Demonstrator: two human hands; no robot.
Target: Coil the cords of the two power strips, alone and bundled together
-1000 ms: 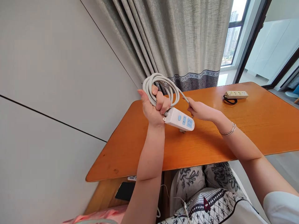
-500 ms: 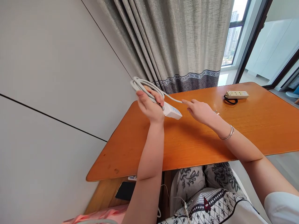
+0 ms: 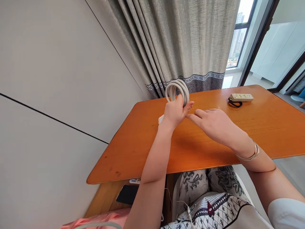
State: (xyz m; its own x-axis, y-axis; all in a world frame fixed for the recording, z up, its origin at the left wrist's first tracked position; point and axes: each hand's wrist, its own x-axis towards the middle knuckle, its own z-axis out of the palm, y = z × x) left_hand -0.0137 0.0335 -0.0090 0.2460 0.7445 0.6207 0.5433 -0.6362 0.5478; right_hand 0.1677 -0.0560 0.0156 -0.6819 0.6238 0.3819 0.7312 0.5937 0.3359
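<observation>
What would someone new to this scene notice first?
Probably the pale coiled cable, gripped in the left hand above the orange-brown table. The right hand is close beside it. Toward the table's far right lies a beige power strip with a black cord.

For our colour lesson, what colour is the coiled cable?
The coiled cable is pale greyish-white; best view: head.
</observation>
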